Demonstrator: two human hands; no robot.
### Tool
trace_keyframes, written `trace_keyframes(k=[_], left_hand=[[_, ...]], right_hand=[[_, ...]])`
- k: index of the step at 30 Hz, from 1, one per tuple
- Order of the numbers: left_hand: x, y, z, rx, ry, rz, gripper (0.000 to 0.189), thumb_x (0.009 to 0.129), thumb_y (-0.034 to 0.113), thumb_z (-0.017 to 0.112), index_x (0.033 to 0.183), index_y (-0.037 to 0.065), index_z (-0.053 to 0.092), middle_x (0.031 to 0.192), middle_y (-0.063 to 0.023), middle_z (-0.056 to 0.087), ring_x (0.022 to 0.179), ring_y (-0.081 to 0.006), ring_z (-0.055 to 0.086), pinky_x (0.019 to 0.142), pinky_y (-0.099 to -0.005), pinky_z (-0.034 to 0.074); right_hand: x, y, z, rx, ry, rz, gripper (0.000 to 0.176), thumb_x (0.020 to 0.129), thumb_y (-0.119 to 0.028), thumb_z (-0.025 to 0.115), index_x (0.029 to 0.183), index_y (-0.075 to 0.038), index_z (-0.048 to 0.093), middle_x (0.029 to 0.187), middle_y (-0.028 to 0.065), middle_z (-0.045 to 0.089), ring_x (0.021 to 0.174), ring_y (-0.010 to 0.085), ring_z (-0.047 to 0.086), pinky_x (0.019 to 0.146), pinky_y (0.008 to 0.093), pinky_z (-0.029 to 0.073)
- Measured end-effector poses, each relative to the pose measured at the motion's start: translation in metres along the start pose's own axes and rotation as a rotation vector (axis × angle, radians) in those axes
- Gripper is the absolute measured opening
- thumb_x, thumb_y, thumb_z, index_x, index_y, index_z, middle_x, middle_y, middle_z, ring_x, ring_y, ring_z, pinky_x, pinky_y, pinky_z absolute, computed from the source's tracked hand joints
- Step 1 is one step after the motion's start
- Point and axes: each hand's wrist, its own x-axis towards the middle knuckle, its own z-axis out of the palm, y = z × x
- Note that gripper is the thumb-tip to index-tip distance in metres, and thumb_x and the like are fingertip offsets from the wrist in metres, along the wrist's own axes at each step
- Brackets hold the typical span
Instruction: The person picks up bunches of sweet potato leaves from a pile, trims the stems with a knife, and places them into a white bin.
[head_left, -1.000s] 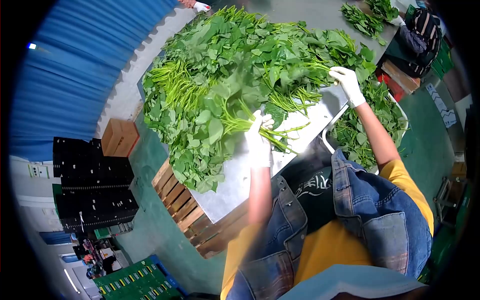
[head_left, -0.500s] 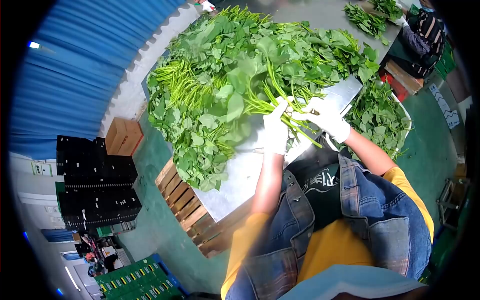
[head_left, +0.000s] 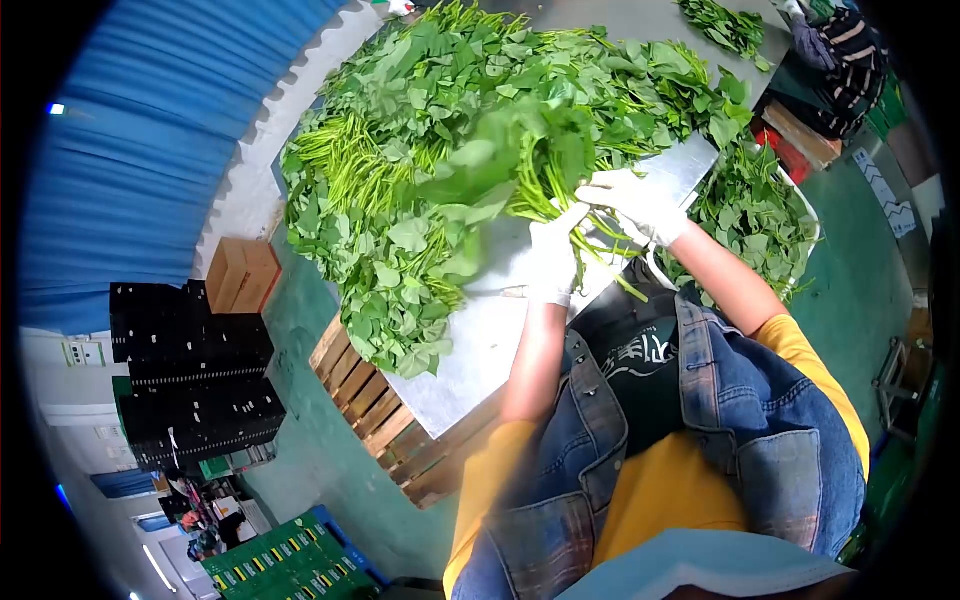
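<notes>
A bunch of leafy green stems (head_left: 543, 180) is held over the near edge of a metal table (head_left: 480, 350). My left hand (head_left: 553, 258), in a white glove, is closed round the lower stems. From the right, my right hand (head_left: 632, 205), also white-gloved, pinches the same bunch, with stem ends sticking out below. A large pile of leafy greens (head_left: 400, 110) lies on the table just beyond my hands. The leaves of the held bunch are blurred.
A white-rimmed container of greens (head_left: 760, 225) is at the right. Wooden pallet slats (head_left: 375, 410) show under the table. Black crates (head_left: 195, 370) and a cardboard box (head_left: 243, 275) stand at the left. Another person (head_left: 845, 70) is at the top right beside a smaller heap of greens (head_left: 725, 28).
The held bunch now stands more gathered between my hands, its leaves shifted. My right hand has moved slightly left and up onto the stems. The view has shifted a little.
</notes>
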Motion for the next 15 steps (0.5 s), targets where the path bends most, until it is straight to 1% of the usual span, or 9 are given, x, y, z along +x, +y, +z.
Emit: trace_keyframes(k=[2,3,6,7,8,10,12,14,15], left_hand=[[0.008,-0.021,-0.010,0.221,-0.023,0.219,0.023,0.073,0.000,0.070,0.094,0.000,0.061,0.080,-0.0024,0.060,0.063,-0.0089,0.055,0.054,-0.0218,0.044],[0.008,-0.021,-0.011,0.221,-0.024,0.215,0.023,0.073,0.000,0.070,0.094,0.000,0.061,0.080,-0.0024,0.060,0.063,-0.0089,0.055,0.054,-0.0218,0.044],[0.010,-0.017,-0.017,-0.026,0.081,0.072,0.022,0.074,0.002,0.070,0.094,0.001,0.061,0.079,-0.0038,0.061,0.068,-0.0109,0.056,0.058,-0.0233,0.045],[0.011,-0.016,-0.018,-0.108,0.118,0.024,0.022,0.074,0.003,0.070,0.094,0.001,0.061,0.079,-0.0043,0.061,0.070,-0.0115,0.057,0.060,-0.0238,0.045],[0.045,-0.044,-0.056,0.200,0.172,0.239,0.021,0.077,0.007,0.068,0.095,0.001,0.061,0.078,-0.0060,0.062,0.072,-0.0139,0.058,0.065,-0.0256,0.046],[0.062,-0.034,-0.104,-0.430,-0.080,-0.042,0.020,0.080,0.010,0.065,0.098,0.001,0.061,0.084,-0.0075,0.063,0.075,-0.0156,0.058,0.070,-0.0270,0.045],[0.009,0.031,-0.055,-0.196,0.294,0.113,0.019,0.084,0.014,0.062,0.098,0.001,0.061,0.090,-0.0081,0.062,0.079,-0.0155,0.058,0.072,-0.0269,0.045],[0.014,0.033,-0.070,-0.288,0.321,0.221,0.022,0.088,0.017,0.059,0.105,0.003,0.057,0.087,-0.0054,0.060,0.080,-0.0146,0.057,0.071,-0.0238,0.045],[0.008,0.035,-0.069,-0.238,0.260,0.270,0.022,0.088,0.016,0.058,0.106,0.003,0.057,0.083,-0.0043,0.059,0.077,-0.0140,0.056,0.070,-0.0235,0.044]], right_hand=[[0.010,0.011,0.005,0.043,0.155,-0.028,0.020,0.085,-0.016,0.059,0.096,0.000,0.064,0.082,0.0034,0.063,0.078,0.0070,0.054,0.068,0.0228,0.043],[0.014,0.024,-0.001,0.044,0.157,-0.025,0.020,0.085,-0.016,0.059,0.096,0.000,0.064,0.082,0.0034,0.063,0.078,0.0070,0.054,0.068,0.0228,0.043],[0.009,0.057,-0.019,0.176,0.089,-0.374,0.019,0.083,-0.015,0.062,0.094,0.000,0.062,0.083,0.0063,0.062,0.075,0.0113,0.055,0.067,0.0242,0.044],[0.001,0.057,-0.030,0.068,-0.021,-0.423,0.019,0.083,-0.015,0.062,0.093,0.001,0.061,0.084,0.0075,0.062,0.074,0.0119,0.056,0.066,0.0246,0.045],[-0.010,0.056,-0.046,-0.042,-0.131,-0.473,0.019,0.083,-0.015,0.063,0.092,0.001,0.060,0.085,0.0087,0.061,0.072,0.0126,0.057,0.065,0.0250,0.046],[-0.045,0.061,-0.071,0.357,-0.174,-0.257,0.019,0.084,-0.018,0.062,0.083,0.001,0.060,0.076,0.0089,0.061,0.064,0.0143,0.058,0.061,0.0263,0.048],[-0.062,0.096,-0.134,-0.140,-0.143,-0.147,0.023,0.081,-0.022,0.066,0.079,0.000,0.061,0.068,0.0073,0.061,0.057,0.0163,0.058,0.058,0.0277,0.048],[-0.079,0.101,-0.157,-0.400,0.061,0.081,0.028,0.073,-0.026,0.072,0.077,0.000,0.063,0.062,0.0090,0.062,0.057,0.0221,0.061,0.060,0.0326,0.050],[-0.086,0.087,-0.149,-0.995,0.153,0.234,0.030,0.069,-0.026,0.074,0.083,-0.001,0.065,0.068,0.0116,0.064,0.062,0.0244,0.063,0.063,0.0344,0.050]])
